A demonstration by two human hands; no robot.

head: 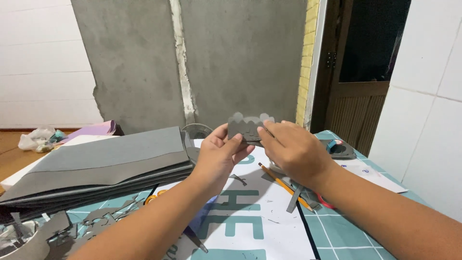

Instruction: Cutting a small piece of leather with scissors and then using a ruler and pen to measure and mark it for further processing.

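**Grey scalloped piece held up in both hands, offcuts lying below**

Both forearms come in from the near edge of the worktop and meet above its middle. Left hand and right hand each pinch the same small grey foam piece, the left at its lower left, the right over its right half; both grips are closed on it. The piece is lifted off the worktop, upright, and its upper edge already has a row of round scallops, so the cutting of this edge seems done. Whether more trimming is left, I cannot tell.

Under the hands lie a yellow pencil and, partly hidden, scissors with red handles. Grey offcuts gather at the near left corner. A stack of grey foam sheets fills the left side, uncut. A tape roll rests near the far right corner.
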